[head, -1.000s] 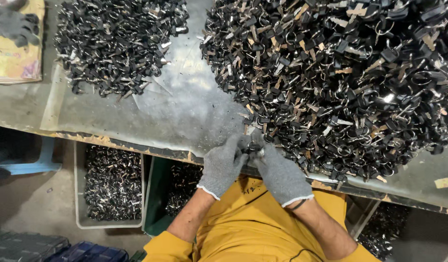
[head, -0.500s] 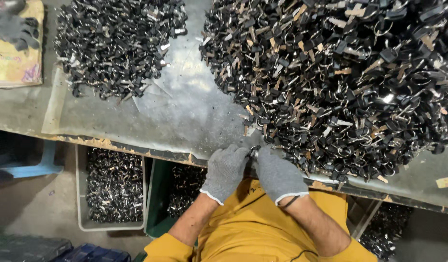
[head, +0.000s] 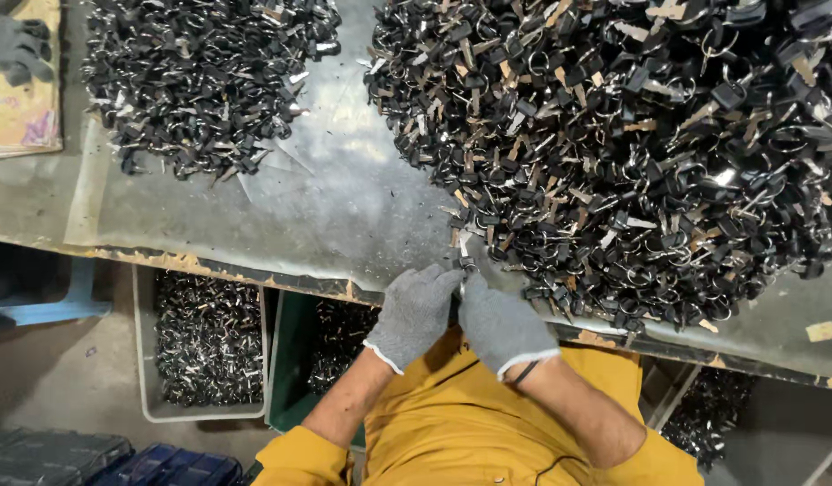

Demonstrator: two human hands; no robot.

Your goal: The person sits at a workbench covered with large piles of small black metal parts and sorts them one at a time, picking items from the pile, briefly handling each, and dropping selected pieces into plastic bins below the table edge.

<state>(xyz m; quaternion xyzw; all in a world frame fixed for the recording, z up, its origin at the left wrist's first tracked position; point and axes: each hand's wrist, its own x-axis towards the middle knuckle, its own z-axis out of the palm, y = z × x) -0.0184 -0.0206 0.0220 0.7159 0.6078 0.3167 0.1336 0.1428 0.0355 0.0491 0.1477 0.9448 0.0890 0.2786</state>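
Two gloved hands, my left and right, pinch one small key together; it looks light, stiff, best held by its black head.

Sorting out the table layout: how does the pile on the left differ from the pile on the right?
The left pile is smaller and lies far from the hands; the right pile is much bigger, runs out of view, and reaches the gloved hands at the table's edge. Both are small black-and-metal parts.

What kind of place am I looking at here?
Probably a small factory or sorting workshop: a worn metal workbench carries huge heaps of keys, bins below hold more, and gloved hands work one piece.
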